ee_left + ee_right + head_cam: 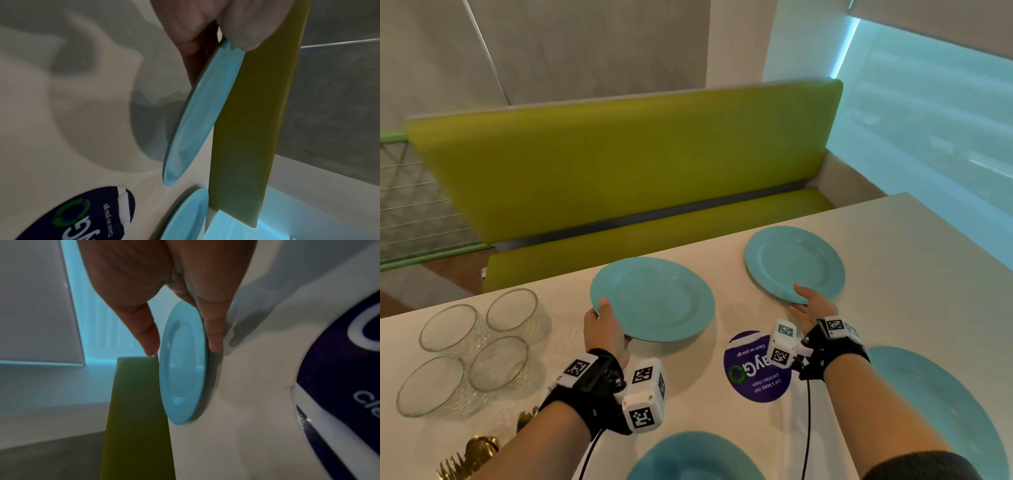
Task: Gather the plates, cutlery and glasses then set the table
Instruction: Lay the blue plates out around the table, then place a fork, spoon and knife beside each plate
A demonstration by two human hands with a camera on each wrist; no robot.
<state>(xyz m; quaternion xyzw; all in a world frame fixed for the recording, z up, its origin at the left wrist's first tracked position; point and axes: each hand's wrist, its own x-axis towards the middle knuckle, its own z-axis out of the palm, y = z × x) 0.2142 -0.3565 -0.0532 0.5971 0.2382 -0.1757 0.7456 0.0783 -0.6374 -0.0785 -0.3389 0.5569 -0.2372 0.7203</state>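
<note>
Two blue plates are at the table's (893, 246) far side. My left hand (602, 317) grips the left plate (654, 299) by its near-left rim, thumb on top and fingers underneath. The left wrist view shows this plate (197, 113) tilted and raised off the table above its shadow. The right plate (794, 263) lies almost flat on the table. My right hand (804, 305) is at its near rim. In the right wrist view the straight thumb (148, 337) hovers just off the plate's face (183, 363), and straight fingers (213, 337) lie behind its rim.
Several glass bowls (472, 346) stand at the left, with gold cutlery (472, 452) at the lower left edge. Two more blue plates (695, 455) (935, 411) lie near me. A purple round sticker (756, 370) is between them. A green bench (619, 164) runs behind the table.
</note>
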